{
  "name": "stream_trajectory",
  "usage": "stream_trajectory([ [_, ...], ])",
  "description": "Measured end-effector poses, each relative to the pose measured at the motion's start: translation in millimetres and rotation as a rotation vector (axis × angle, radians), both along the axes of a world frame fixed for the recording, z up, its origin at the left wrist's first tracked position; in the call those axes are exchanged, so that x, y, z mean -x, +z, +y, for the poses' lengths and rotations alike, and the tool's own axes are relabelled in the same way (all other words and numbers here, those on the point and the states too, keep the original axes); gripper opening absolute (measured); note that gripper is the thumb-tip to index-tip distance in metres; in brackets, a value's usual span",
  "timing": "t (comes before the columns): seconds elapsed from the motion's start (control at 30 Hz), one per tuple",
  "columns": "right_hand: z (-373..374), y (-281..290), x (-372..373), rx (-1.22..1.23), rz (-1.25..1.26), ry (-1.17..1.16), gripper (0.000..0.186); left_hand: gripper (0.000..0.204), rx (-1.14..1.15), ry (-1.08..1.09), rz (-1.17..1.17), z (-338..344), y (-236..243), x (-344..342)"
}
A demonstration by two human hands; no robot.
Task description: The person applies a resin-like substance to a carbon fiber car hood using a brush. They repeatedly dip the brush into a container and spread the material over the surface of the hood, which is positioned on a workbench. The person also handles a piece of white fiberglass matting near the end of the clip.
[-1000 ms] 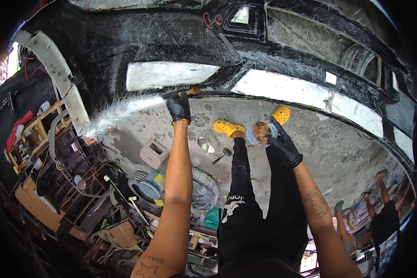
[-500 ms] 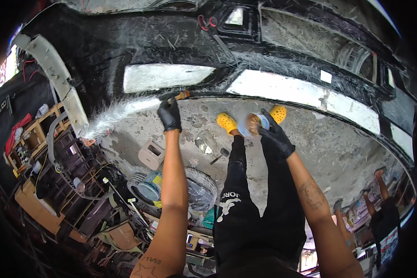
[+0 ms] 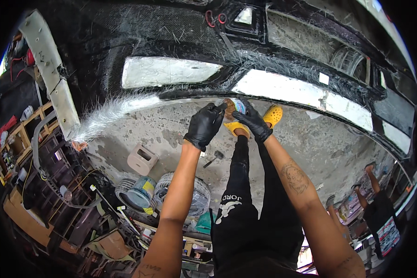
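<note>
My left hand (image 3: 204, 123), in a black glove, is closed at the mouth of a small can (image 3: 239, 106). It grips a paintbrush, now mostly hidden by the fingers and the can. My gloved right hand (image 3: 251, 122) wraps around the can, which has a pale blue label and brown contents. Both hands are just off the near edge of a large black moulded panel (image 3: 97, 58). Loose whitish glass fibres (image 3: 120, 109) stick out along that edge at the left. White patches (image 3: 171, 73) show in the panel's dark surface.
Red-handled scissors (image 3: 223, 34) lie on the panel. On the concrete floor are a beige stool (image 3: 142, 160), a dark mallet-like tool (image 3: 214, 159), tyres (image 3: 183, 192) and a bucket (image 3: 140, 193). Cluttered shelves (image 3: 46, 185) stand at left. Another person (image 3: 380, 213) is at lower right.
My left hand has moved right with the brush, from the panel's edge to the can. My right hand has brought the can left and slightly up. The view has shifted slightly.
</note>
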State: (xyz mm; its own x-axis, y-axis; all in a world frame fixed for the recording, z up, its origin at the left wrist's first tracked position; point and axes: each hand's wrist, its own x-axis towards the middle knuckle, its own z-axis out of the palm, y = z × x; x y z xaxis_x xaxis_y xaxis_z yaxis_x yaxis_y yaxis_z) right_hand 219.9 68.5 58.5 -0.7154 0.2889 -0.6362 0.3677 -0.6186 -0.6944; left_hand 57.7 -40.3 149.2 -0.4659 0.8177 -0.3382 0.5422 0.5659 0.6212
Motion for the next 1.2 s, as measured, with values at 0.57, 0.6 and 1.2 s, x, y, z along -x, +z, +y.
stream_trajectory([
  [0.57,-21,-30,39,0.059,-0.206,-0.11,0.082,0.014,-0.058,0.467,0.011,-58,-46,96],
  [0.6,-21,-29,35,0.052,-0.176,-0.114,0.082,0.014,0.229,0.221,0.271,-58,-52,102],
  [1.2,13,31,-86,0.128,-0.045,-0.21,0.072,0.034,0.01,0.157,0.495,-25,-129,-13],
])
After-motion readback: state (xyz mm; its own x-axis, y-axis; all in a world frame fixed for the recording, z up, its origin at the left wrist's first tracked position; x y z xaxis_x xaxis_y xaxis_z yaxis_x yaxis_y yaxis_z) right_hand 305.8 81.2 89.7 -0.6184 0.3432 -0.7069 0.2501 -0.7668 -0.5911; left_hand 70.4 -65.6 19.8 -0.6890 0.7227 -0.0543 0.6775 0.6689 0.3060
